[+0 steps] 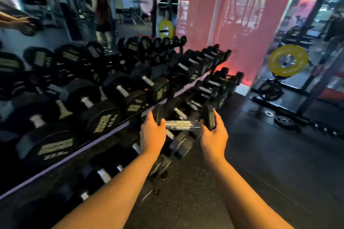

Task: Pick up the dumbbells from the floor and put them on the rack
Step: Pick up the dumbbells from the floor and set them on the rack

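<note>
Dumbbell [183, 125] clasped endwise, both hands' [152, 132] [214, 136] grip; rack [61, 161] apparently full.

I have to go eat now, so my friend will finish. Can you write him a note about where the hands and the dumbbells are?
Left hand: gripping the left head of the dumbbell.
Right hand: gripping its right head.
The dumbbell is held level in the air, in front of the rack, beside its lower tier.
Done: this one is off the floor.
Left: set it on the rack. Dark shapes lie low by the rack's foot; too blurred to tell if they are more dumbbells.
</note>
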`<state>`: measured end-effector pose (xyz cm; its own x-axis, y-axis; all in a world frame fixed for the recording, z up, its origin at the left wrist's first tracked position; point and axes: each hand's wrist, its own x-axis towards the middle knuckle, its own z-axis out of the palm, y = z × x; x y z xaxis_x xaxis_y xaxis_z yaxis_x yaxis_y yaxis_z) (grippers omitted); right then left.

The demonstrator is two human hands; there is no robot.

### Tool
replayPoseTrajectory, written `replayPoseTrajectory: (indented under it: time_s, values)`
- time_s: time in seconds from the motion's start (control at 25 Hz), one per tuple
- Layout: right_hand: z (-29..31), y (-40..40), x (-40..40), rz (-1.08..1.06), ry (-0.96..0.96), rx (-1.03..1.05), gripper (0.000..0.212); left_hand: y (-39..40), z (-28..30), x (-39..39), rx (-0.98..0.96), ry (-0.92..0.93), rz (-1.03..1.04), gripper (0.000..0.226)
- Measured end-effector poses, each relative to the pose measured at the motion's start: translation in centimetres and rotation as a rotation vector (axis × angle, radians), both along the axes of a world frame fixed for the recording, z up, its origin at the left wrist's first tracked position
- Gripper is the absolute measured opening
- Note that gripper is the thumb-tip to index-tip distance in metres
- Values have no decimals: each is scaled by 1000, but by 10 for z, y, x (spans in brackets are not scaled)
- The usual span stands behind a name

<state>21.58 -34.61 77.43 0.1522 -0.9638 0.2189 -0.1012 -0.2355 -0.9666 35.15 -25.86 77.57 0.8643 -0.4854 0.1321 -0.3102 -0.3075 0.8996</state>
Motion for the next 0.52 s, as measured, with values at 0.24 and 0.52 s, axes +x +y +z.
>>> replayPoseTrajectory:
  time_s: [0.24, 0.52]
  values:
    - [15, 141, 202, 350, 10, -22, 52, 192, 20, 152, -73, -10, 349, 34]
    - [28, 346, 382, 745, -4, -126, 50, 418, 37, 267, -97, -69, 790, 29]
